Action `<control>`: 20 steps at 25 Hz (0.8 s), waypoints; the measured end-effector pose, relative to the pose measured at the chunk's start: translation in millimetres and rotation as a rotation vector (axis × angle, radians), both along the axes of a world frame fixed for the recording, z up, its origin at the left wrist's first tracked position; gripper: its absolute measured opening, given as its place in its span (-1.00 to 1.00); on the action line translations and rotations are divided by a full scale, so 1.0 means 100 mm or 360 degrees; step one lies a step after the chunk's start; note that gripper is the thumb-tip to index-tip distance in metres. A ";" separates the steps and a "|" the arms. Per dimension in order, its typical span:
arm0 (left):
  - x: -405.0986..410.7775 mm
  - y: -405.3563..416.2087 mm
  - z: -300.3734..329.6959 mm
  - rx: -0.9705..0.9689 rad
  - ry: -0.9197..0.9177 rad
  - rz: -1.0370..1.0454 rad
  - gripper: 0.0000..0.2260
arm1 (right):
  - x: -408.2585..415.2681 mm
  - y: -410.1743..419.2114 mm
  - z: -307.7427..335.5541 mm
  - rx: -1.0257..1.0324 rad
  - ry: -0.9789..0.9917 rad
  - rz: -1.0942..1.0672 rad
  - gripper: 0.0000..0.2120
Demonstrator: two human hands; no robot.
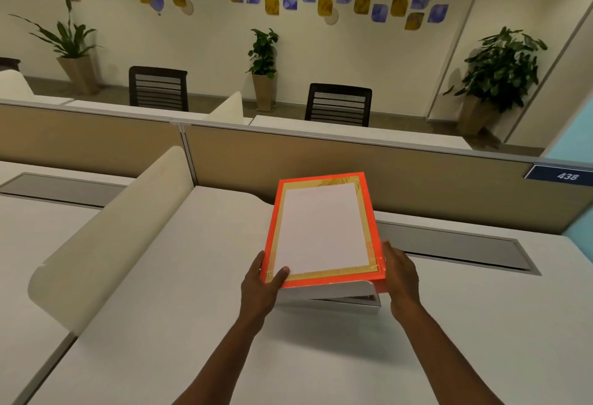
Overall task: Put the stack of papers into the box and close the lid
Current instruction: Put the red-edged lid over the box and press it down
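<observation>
An orange box lid (321,282) with a gold band is held over the desk, tilted, its near edge raised. A white rectangle (321,228) fills its middle; I cannot tell whether it is the paper or a panel of the lid. Under the lid lies the white box base (349,304), and a dark gap shows between the two at the near right. My left hand (261,286) grips the near left corner with the thumb on top. Pressed against the near right side is my right hand (401,276). The inside of the base is hidden.
The white desk (192,324) has a rounded cream divider (106,241) on the left and a grey cable slot (455,244) behind the box. A tan partition (353,164) runs across the back. Beyond it are black chairs and potted plants.
</observation>
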State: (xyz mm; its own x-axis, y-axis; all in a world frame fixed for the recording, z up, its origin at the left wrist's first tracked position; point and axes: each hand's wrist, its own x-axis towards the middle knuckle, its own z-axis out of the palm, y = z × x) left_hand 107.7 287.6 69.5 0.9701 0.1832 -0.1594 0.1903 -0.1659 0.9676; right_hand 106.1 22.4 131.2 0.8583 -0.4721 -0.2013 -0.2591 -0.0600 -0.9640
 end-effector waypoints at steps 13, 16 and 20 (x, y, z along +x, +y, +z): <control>0.08 -0.14 -0.28 0.0418 0.0022 -0.0166 -0.26 | -0.15 -0.10 -0.96 -0.0120 0.0080 0.0168 -0.58; 0.18 -0.18 -0.30 0.0444 0.0029 -0.0157 -0.24 | -0.07 -0.08 -0.98 -0.0183 0.0127 0.0143 -0.56; 0.28 -0.20 -0.33 0.0458 0.0051 -0.0146 -0.23 | 0.04 -0.11 -0.99 -0.0288 0.0163 0.0188 -0.56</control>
State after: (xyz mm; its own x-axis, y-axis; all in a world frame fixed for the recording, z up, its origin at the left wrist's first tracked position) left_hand 135.6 267.7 36.0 0.9800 0.1368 -0.1444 0.1914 -0.4502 0.8722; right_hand 110.6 11.0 32.4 0.8892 -0.4060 -0.2111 -0.3357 -0.2653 -0.9038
